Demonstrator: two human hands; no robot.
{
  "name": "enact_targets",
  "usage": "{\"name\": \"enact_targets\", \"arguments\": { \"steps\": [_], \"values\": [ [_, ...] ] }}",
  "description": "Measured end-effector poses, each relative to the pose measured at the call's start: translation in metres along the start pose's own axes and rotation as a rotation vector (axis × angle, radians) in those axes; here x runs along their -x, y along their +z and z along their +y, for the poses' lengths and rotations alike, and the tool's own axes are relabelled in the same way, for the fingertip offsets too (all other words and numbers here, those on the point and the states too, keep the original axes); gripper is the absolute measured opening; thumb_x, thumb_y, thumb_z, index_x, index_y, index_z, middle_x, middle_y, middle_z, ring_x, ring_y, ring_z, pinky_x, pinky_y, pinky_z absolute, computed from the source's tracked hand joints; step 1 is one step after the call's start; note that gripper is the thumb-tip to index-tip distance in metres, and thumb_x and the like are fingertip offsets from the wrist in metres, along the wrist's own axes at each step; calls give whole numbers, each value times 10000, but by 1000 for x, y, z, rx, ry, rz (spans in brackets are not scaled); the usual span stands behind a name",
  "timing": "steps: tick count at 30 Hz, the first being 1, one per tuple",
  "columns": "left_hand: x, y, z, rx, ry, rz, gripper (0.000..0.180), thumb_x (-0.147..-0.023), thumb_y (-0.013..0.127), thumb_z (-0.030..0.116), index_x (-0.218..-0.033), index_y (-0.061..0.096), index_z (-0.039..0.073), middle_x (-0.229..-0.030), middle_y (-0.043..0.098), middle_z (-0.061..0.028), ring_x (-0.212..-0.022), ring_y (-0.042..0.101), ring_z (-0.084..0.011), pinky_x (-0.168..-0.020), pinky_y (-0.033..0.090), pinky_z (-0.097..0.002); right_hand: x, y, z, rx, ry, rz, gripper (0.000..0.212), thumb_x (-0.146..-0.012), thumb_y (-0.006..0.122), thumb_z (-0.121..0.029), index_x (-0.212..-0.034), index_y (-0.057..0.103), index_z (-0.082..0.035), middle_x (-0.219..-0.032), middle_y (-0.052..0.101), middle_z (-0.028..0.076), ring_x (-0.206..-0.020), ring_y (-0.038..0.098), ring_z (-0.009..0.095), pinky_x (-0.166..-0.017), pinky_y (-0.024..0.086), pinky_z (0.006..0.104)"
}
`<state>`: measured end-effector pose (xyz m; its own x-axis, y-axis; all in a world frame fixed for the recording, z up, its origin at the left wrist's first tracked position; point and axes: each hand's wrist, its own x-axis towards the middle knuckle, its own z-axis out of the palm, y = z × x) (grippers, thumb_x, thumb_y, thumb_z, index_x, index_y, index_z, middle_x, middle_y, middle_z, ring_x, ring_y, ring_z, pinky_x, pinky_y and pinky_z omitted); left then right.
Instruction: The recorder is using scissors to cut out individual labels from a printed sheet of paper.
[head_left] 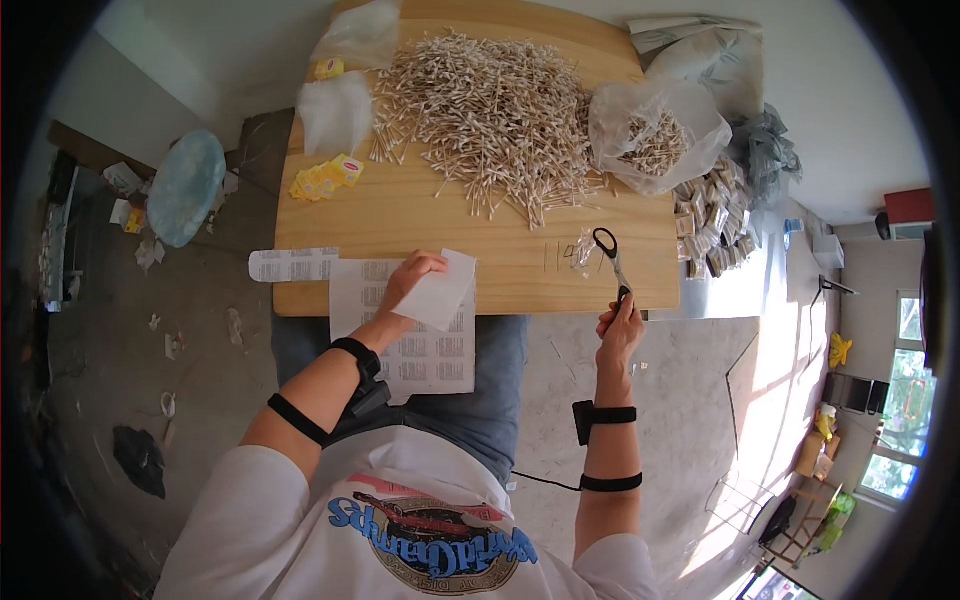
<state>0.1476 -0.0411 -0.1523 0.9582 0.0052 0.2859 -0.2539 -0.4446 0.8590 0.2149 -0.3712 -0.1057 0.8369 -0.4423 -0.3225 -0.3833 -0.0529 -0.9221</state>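
My left hand (412,272) is closed on a sheet of paper at the table's near edge, and a blank white flap (438,292) folds over beside its fingers. The printed sheet (430,365), with rows of small text blocks, hangs below the edge over my lap. A narrower printed strip (295,265) lies to the left on the wood. My right hand (622,328) grips a pair of black-handled scissors (617,268) just off the near right edge. One handle loop points away from me over the tabletop. A small crumpled clear wrapper (584,258) lies close to that loop.
On the wooden table (370,225) rises a big heap of cotton swabs (490,110). A clear bag of swabs (655,140) sits right of it, near many small packets (715,220). Yellow cards (328,178) and clear bags (335,112) lie left. A blue round stool (187,188) stands beyond.
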Motion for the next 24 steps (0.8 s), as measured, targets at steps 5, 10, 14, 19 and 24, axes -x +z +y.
{"name": "enact_targets", "arguments": {
  "steps": [5, 10, 14, 19, 24],
  "values": [
    [-15, -19, -11, 439, -583, 125, 176, -920, 583, 134, -1022, 606, -7, -958, 661, -65, -868, 604, -112, -808, 473, -247, -34, 5, 15, -50, 47, -53, 443, -967, 475, -408, -814, 577, -5, -542, 514, 35, -384, 435, 99, -349, 319, 225],
    [-38, -52, 23, 767, -599, 351, 228, -941, 575, 208, -1035, 619, 6, -981, 674, -89, -852, 651, -142, -793, 513, -263, -68, 15, 13, 342, 69, -73, 604, -912, 478, -552, -833, 610, 32, -626, 587, 142, -475, 559, 208, -409, 425, 309],
    [-43, -62, 39, 695, -575, 337, 247, -938, 578, 211, -1055, 615, -3, -951, 678, -91, -849, 652, -140, -771, 513, -259, -91, 4, 19, 1122, -102, 64, 733, -858, 461, -653, -874, 649, 56, -822, 657, 250, -762, 658, 390, -631, 514, 463],
    [-27, -84, 59, 512, -486, 384, 211, -930, 585, 169, -1044, 639, 0, -877, 688, -89, -813, 657, -154, -741, 506, -265, -45, 18, -9, 1195, -285, 172, 656, -859, 504, -610, -889, 636, 32, -822, 665, 224, -801, 640, 416, -665, 497, 491],
    [-16, -116, 96, -697, 273, 356, 329, -717, 654, -27, -1035, 674, 54, -1123, 640, -35, -783, 624, -182, -719, 484, -315, 78, 55, -44, 486, -217, -774, 472, -976, 452, -421, -951, 600, 27, -684, 632, 97, -618, 616, 125, -511, 463, 259]
  ]
}}
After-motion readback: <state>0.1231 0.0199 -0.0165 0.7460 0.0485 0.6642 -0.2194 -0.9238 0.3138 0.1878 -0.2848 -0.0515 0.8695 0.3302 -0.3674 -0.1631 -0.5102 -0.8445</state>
